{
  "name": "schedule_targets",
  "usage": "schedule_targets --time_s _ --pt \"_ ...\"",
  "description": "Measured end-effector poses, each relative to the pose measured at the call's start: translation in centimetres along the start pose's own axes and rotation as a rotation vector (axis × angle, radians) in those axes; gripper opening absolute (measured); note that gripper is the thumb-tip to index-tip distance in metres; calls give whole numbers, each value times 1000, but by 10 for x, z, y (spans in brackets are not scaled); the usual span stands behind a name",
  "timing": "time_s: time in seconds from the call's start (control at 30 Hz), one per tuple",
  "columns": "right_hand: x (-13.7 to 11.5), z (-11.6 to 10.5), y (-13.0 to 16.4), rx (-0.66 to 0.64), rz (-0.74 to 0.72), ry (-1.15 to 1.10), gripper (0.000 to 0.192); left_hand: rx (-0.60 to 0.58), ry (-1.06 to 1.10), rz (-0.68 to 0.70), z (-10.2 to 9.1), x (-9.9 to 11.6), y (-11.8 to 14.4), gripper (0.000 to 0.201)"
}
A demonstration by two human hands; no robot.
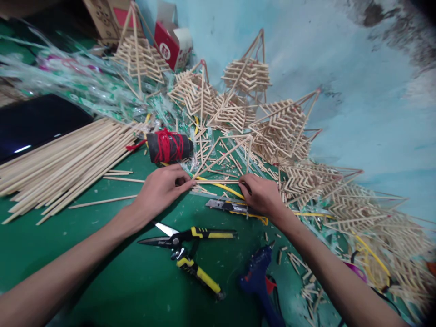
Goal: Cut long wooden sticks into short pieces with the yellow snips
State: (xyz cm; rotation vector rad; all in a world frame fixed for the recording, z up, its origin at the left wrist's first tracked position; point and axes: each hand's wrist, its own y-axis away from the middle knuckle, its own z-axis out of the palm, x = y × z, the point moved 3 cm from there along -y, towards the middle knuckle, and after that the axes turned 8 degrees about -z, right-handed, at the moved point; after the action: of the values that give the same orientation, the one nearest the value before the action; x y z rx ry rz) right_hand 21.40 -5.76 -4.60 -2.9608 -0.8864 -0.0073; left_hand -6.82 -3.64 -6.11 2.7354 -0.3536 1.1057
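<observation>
A frame of thin wooden sticks [226, 152], joined into a pointed shape, stands between my hands over the green table. My left hand [166, 184] pinches its near left corner, thumb and forefinger pressed together. At the near right corner my right hand [260, 193] has its fingers closed on the same frame. A bottom stick runs straight from one hand to the other. Just below lies a utility knife [231, 206], its handle end near my right wrist. Pruning shears [187, 240] with yellow-black handles rest with blades apart nearer me. A blue glue gun [257, 277] lies to their right.
Long wooden sticks [71, 163] lie in a pile at the left, beside a dark flat panel [37, 122]. A black cylinder wrapped in red cord [170, 146] sits behind my left hand. Slatted stick structures [289, 122] line the blue wall. Cut stick pieces [308, 277] are scattered about.
</observation>
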Motion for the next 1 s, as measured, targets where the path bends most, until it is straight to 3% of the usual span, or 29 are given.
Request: schedule_targets --time_s 0.77,1.0 --pt "-4 -1 -2 -30 4 29 25 -9 23 -15 0 0 1 31" --pt "-3 -4 1 -35 -71 -2 22 -1 37 30 -4 0 1 34"
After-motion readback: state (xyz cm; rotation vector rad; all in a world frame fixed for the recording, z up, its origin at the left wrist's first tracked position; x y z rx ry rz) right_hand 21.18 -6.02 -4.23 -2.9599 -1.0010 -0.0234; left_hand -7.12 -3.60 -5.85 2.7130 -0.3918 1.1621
